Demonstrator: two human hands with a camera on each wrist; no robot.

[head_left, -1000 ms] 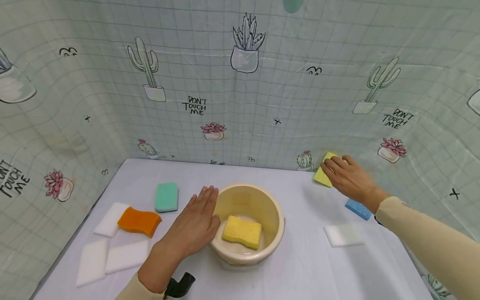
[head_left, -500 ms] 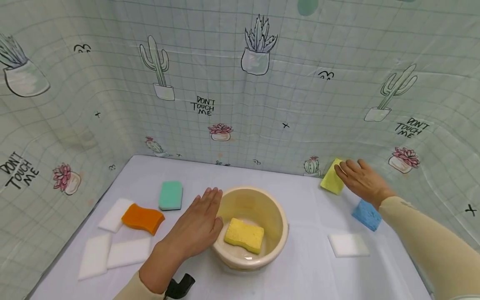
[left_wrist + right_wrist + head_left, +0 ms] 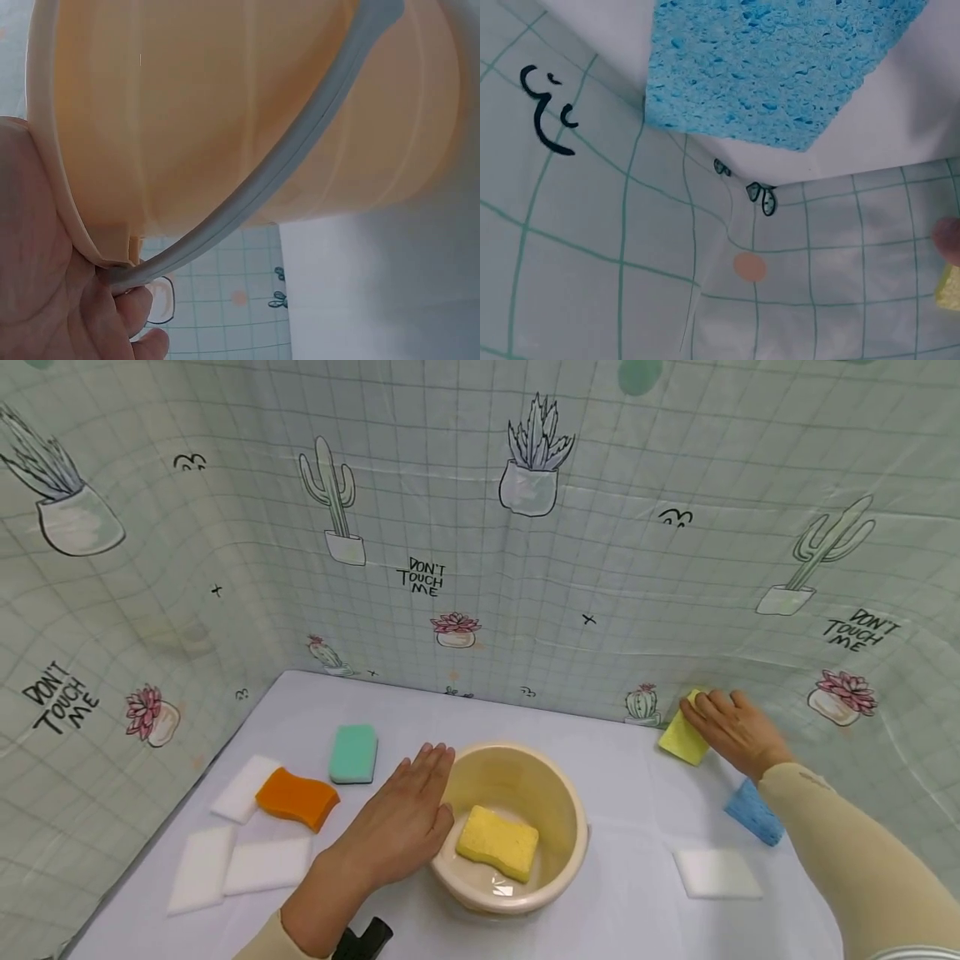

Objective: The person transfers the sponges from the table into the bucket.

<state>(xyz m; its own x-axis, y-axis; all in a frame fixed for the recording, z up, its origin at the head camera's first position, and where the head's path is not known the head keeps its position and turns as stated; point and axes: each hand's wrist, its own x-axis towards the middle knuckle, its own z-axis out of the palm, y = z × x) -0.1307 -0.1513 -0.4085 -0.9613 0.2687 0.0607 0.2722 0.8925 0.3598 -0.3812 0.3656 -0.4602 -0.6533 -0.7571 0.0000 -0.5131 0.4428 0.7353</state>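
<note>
My left hand (image 3: pixel 401 818) lies with straight fingers along the left rim of a cream bucket (image 3: pixel 573 860). In the left wrist view, the fingers are beside the end of the bucket's grey handle (image 3: pixel 262 180). A bright yellow sponge (image 3: pixel 497 843) lies inside on the bucket's bottom. At the table's back right, my right hand (image 3: pixel 738 731) pinches a yellow-green sponge (image 3: pixel 684 737) by its upper right part. In the right wrist view only a fingertip and a bit of that sponge (image 3: pixel 950 290) show at the edge. A blue sponge (image 3: pixel 755 812) lies under the right wrist.
Several white sponges lie on the white table: one (image 3: pixel 717 873) at right, others (image 3: pixel 201 870) at left. An orange sponge (image 3: pixel 297 799) overlaps one of them, and a teal sponge (image 3: pixel 353 753) sits behind. A patterned curtain (image 3: pixel 480 568) rises along the table's back and sides.
The head view has shifted, so everything appears farther right and lower. The right hand and its sponge come slightly down toward the table. More of the blue sponge shows. The left hand stays at the rim.
</note>
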